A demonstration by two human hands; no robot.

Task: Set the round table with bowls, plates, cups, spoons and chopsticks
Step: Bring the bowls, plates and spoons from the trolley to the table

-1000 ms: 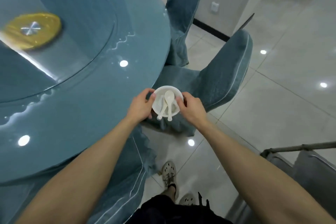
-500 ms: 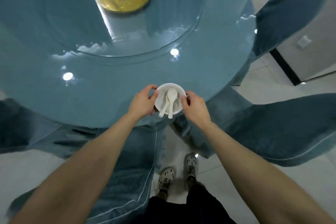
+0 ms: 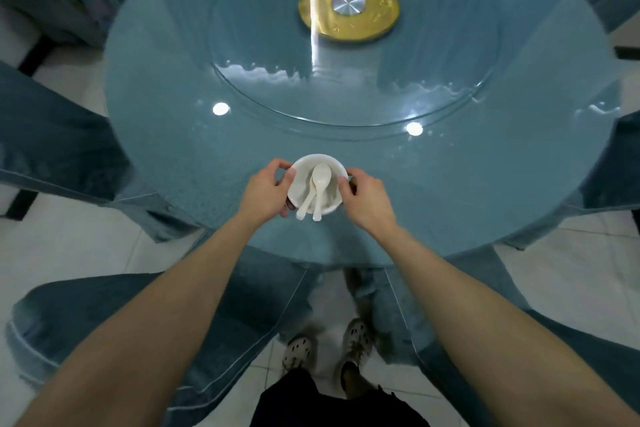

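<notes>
Left hand [image 3: 265,191] and right hand [image 3: 365,199], gripping the bowl [image 3: 329,199] with 2 spoons [image 3: 320,180], have carried it over the table [image 3: 450,191], near edge; possibly set down.

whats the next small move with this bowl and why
Probably lower the round white bowl straight down onto the round blue glass-topped table and let go. The left hand and right hand grip its rim, two white spoons lie inside, and bare tabletop lies beneath it.
</notes>
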